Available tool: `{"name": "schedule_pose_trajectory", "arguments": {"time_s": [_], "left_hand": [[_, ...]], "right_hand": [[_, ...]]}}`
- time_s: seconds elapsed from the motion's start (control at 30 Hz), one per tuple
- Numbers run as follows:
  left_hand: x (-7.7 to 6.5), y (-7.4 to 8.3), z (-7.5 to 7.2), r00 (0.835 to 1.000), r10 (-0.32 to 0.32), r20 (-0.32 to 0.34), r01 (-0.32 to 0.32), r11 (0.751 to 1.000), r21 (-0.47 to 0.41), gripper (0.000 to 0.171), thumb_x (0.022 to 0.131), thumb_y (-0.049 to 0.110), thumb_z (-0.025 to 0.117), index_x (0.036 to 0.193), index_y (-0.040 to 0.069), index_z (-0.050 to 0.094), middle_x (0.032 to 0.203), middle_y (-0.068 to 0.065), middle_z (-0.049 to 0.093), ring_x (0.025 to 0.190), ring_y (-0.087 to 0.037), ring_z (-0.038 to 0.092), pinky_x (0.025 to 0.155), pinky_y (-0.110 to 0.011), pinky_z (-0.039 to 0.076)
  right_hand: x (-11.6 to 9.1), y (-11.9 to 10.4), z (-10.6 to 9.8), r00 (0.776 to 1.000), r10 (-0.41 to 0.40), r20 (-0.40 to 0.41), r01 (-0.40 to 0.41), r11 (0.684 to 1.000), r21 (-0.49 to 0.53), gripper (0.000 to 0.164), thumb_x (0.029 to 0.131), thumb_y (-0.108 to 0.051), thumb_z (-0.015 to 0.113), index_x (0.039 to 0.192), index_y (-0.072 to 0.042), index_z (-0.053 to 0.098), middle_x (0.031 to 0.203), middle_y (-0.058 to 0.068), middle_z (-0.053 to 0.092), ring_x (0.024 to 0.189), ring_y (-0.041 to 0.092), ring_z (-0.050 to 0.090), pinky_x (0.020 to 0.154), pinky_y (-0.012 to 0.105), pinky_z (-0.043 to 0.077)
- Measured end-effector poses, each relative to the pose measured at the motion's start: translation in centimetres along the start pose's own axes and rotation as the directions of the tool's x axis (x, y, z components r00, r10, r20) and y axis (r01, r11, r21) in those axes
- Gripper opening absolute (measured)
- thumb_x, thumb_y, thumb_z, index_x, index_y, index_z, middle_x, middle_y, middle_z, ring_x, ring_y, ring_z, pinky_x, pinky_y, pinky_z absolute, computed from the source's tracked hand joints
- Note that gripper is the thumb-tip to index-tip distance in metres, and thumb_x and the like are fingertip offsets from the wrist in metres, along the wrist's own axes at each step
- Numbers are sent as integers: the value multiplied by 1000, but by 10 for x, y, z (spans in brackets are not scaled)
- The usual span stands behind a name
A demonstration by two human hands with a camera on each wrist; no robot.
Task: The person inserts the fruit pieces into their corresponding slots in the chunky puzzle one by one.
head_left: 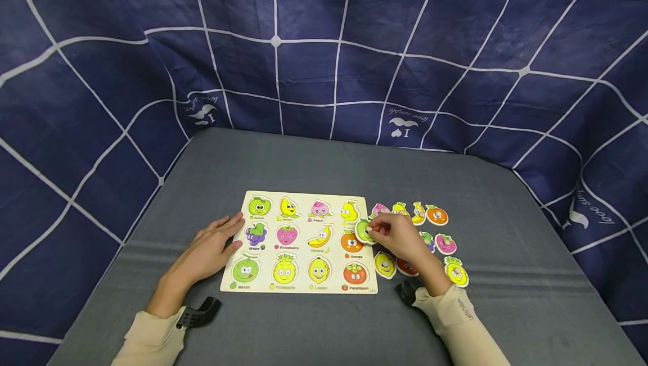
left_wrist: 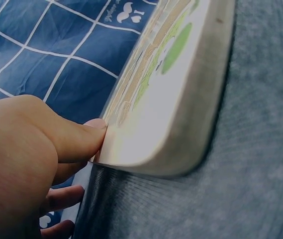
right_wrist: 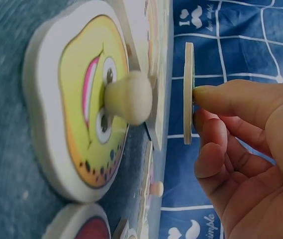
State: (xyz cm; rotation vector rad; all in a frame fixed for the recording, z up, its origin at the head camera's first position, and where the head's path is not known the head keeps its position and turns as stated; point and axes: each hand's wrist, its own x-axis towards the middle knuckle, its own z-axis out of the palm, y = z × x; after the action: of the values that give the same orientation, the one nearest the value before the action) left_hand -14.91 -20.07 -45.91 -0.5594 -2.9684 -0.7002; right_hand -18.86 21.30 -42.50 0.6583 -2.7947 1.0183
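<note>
A pale wooden fruit puzzle board lies on the grey table, with printed fruit pictures in rows. My left hand rests at the board's left edge, fingers extended; in the left wrist view the thumb touches the board near its corner. With thumb and fingertips, my right hand pinches a green fruit puzzle piece over the right side of the board, beside the orange picture. Seen edge-on in the right wrist view, the piece is held up off the surface. Its knob is hidden by the fingers.
Right of the board lie loose knobbed pieces: a lemon, a pineapple, a strawberry, an orange, a banana and several others, some partly behind the right hand. A blue checked curtain hangs around the table.
</note>
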Motion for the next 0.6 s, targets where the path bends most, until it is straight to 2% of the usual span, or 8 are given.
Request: {"name": "schedule_pose_trajectory", "arguments": {"time_s": [0.2,0.6], "left_hand": [[1,0,0,1000,6,-4,-6,1000,9,52,89,15,60,134,-2,43,142,-15,36,126,-43,31,96,-59,23],[0,1,2,1000,3,-10,-3,1000,13,53,88,14,61,134,-2,43,142,-15,36,126,-43,32,94,-61,24]], "right_hand": [[3,-5,2,1000,4,-6,-4,1000,-22,5,76,-10,73,79,-10,70,64,-9,56,56,5,51,50,21,44],[11,-17,8,1000,11,4,-11,1000,1,4,75,-8,72,77,-9,69,64,-8,55,57,7,50,50,22,43]]}}
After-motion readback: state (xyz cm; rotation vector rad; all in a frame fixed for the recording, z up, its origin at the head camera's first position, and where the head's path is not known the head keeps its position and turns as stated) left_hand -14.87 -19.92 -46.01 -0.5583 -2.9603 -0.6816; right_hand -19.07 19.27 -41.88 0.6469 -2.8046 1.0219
